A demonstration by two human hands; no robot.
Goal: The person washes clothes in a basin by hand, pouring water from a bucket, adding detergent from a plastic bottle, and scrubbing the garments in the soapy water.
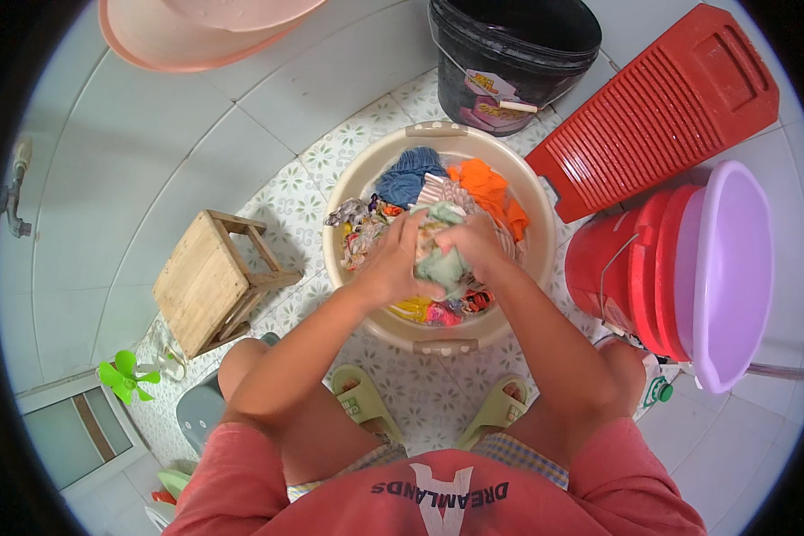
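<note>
A cream plastic washtub (338, 285) with brown handles stands on the floor between my feet, full of wet clothes. Over its middle, my left hand (392, 258) and my right hand (476, 244) grip a crumpled pale green garment (442, 268) from either side. The right hand is slightly blurred. Behind the garment are a striped cloth (439, 190), a blue garment (410, 177) and an orange garment (484, 187). A patterned cloth (362, 244) lies left of my left hand. Yellow cloth (412, 308) shows below the hands.
Beyond the tub stands a black bucket (455, 94); a red plastic washboard (650, 120) leans at its right. Red buckets (603, 261) with a purple basin (737, 275) lie sideways at right. A wooden stool (204, 281) and small green fan (127, 378) are left, below a wall tap (17, 201).
</note>
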